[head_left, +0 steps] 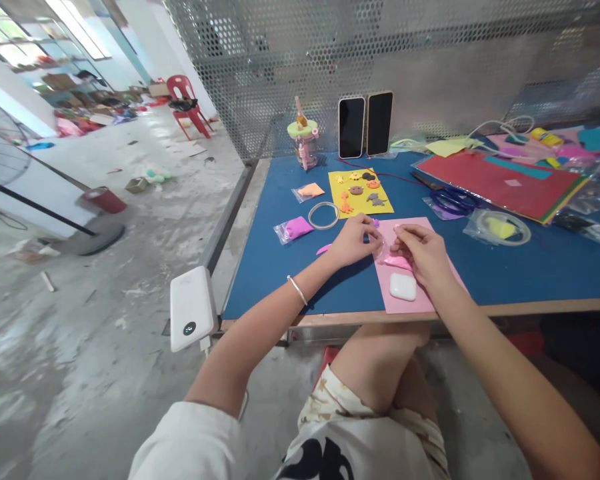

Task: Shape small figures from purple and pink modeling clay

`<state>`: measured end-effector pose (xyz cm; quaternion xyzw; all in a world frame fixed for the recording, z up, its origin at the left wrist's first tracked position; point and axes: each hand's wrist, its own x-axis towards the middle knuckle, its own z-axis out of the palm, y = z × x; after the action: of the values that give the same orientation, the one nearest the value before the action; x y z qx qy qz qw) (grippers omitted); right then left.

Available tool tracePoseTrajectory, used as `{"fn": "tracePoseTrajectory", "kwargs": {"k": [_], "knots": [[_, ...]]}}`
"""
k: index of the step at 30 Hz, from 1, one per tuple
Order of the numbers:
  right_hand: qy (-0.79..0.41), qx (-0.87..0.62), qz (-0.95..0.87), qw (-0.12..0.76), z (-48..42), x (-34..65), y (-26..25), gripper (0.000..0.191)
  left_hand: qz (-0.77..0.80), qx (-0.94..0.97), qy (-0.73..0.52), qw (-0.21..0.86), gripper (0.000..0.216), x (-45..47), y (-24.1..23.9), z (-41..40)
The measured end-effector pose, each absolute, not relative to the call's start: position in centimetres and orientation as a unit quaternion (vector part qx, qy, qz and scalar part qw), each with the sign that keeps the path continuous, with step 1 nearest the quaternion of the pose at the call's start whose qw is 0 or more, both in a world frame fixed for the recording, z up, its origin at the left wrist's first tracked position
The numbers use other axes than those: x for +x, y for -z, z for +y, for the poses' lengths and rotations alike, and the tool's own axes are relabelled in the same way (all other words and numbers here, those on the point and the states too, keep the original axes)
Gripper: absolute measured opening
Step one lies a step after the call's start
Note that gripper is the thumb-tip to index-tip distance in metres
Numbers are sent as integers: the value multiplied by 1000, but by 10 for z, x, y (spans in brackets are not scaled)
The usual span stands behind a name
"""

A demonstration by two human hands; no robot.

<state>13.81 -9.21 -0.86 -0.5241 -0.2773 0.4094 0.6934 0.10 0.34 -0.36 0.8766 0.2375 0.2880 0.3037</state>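
Observation:
A small clear bag of bright pink clay [399,262] is between my hands, over a pink sheet [417,229]. My left hand [353,240] has its fingers closed at the bag's clear left end. My right hand [423,250] pinches at its upper right; a bit of pink shows at the fingertips, and exactly what they grip is partly hidden. On the sheet just below lies a white rounded case [403,287]. A small purple piece [376,223] shows beside my left fingertips. Near my left wrist is a curved magenta tool [324,249].
Clay animal shapes lie on a yellow sheet [337,193]. To its left are purple [299,228] and orange [310,191] clay bags and a clear ring [323,215]. Two phones [351,128] lean on the metal mesh [430,73]. Blue-handled scissors [453,200] and coloured sheets [505,183] lie right.

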Motion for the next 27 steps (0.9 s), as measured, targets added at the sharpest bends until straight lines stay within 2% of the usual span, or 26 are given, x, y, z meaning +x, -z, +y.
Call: {"fn": "tracePoseTrajectory", "kwargs": {"k": [4, 9, 12, 20, 27], "knots": [[-397, -524, -291, 695, -93, 137, 10, 29, 283, 811, -356, 369, 14, -2, -2, 4], [-323, -538, -322, 709, -95, 137, 10, 25, 214, 682, -389, 581, 30, 3, 0, -5], [-272, -552, -346, 709, -97, 137, 8, 24, 175, 633, -394, 643, 34, 6, 2, -11], [-194, -577, -400, 685, -100, 135, 7, 26, 113, 614, -394, 675, 30, 4, 1, -17], [-168, -583, -423, 673, -102, 134, 7, 23, 111, 633, -404, 651, 26, 4, 4, -16]]}}
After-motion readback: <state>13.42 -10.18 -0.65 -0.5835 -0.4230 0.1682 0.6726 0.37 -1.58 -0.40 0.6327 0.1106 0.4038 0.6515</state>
